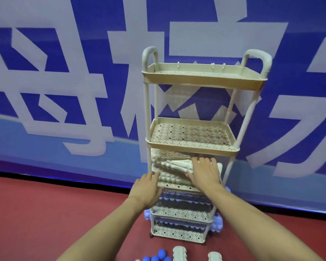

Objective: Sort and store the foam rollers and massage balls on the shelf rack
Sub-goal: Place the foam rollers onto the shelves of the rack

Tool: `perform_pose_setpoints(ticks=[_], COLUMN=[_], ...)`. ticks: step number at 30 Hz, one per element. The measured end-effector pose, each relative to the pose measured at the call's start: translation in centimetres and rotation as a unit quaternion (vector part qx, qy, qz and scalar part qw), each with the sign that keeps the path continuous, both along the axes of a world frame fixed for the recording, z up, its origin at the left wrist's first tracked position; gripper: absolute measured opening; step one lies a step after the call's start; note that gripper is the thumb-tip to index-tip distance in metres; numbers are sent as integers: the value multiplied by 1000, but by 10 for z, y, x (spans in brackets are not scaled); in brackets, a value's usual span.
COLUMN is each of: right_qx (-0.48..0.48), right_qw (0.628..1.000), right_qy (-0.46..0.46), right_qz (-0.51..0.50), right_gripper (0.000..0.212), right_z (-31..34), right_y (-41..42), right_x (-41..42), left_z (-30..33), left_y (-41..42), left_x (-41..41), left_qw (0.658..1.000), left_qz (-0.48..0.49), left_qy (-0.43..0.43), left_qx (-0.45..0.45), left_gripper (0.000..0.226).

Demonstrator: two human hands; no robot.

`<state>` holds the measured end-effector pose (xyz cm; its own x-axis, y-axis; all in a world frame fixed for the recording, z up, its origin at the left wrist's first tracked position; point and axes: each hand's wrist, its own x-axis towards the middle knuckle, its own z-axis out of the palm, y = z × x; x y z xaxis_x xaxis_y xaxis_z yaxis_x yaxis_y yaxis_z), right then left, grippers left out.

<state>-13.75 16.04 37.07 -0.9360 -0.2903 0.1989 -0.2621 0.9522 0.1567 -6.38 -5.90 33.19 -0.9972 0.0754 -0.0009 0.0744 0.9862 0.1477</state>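
Nearest, on red floor (45,213) at bottom edge: blue massage balls (159,257) and two white foam rollers (180,253) unsorted. Shelf rack (190,144) beyond, against blue banner (64,81); blue rollers (217,223) fill two lowest tiers, ends overhanging. Third tier: left hand (147,187) flat, fingers straight, at front left edge, gripping nothing; right hand (203,174) spread, pressing stacked white rollers (169,166), not wrapped round them. Risk: stack piled nearly to tier above, top roller likely to roll off front edge if push slips; rack could shift. Open room: upper two tiers bare, floor left free.
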Motion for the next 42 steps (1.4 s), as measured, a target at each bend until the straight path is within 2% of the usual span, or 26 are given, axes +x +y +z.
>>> perform_pose_setpoints(ticks=[2, 4, 7, 10, 14, 18, 22, 27, 29, 32, 35, 38, 42], right_qx=[3, -18, -10, -2, -54, -50, -48, -99, -138, -171, -163, -138, -134], right_qw=[999, 994, 971, 953, 953, 956, 969, 990, 985, 979, 980, 973, 945], right_qy=[-34, -107, -230, -287, -275, -263, -231, -97, -83, -94, -112, -186, -290], right_qz=[-4, -25, -60, -92, -119, -121, -69, 40, 66, 57, 29, -14, -69], right_gripper=[41, 31, 22, 25, 36, 31, 20, 39, 45, 45, 44, 45, 51], right_z=[8, 9, 3, -2, -6, -10, -9, -23, -38, -65, -102, -152, -213], right_y=[-10, -14, -12, -6, -2, -3, -5, -2, 5, 23, 44, 67, 89], right_x=[-16, -31, -53, -61, -66, -60, -49, -18, -1, 28, 68, 108, 148], left_z=[-2, -5, -10, -15, -21, -21, -14, -16, -21, -36, -60, -98, -151], left_y=[-4, -10, -16, -17, -14, -8, -6, 6, 16, 32, 47, 63, 81], left_x=[-4, -7, -10, -13, -14, -12, -13, -12, -6, 5, 24, 48, 74], left_qw=[1000, 1000, 999, 999, 999, 999, 999, 999, 999, 998, 994, 984, 963], left_qz=[8, 11, 12, 17, 16, 9, 8, 11, 9, 8, 4, 6, 26], left_qy=[-21, -29, -32, -40, -46, -38, -32, -32, -38, -51, -79, -138, -213], left_qx=[4, -1, -9, -14, -15, -7, -18, -10, 8, 46, 81, 112, 165], left_gripper=[57, 57, 59, 59, 55, 57, 56, 51, 52, 53, 55, 56, 55])
